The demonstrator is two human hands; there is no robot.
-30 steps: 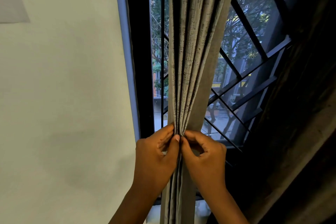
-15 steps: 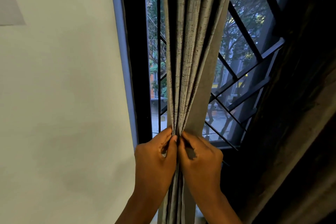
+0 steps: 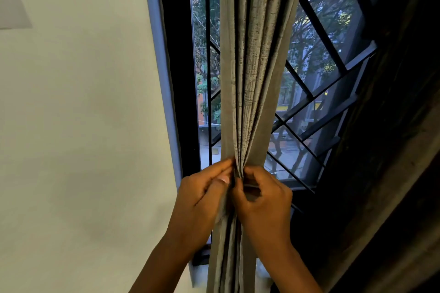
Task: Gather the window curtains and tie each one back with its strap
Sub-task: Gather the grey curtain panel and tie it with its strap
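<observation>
1 grey curtain (image 3: 252, 59), gathered in vertical pleats, hangs centre in front of window w/ black diagonal grille (image 3: 316, 102). 2 hands: left hand (image 3: 202, 202) and right hand (image 3: 264, 202) meet at the gather, fingers + thumbs of both curled and pinching the pleats together. Curtain top and bottom cut off by frame. A thin band at right thumb; can't tell if it's the strap. Pale wall (image 3: 78, 126) at left; dark, blurry surface (image 3: 392, 173) at right. Trees, bldgs outside.

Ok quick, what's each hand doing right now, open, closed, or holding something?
Left hand: closed, pinching the folds of the gathered grey curtain.
Right hand: closed, gripping the same curtain from the other side.
</observation>
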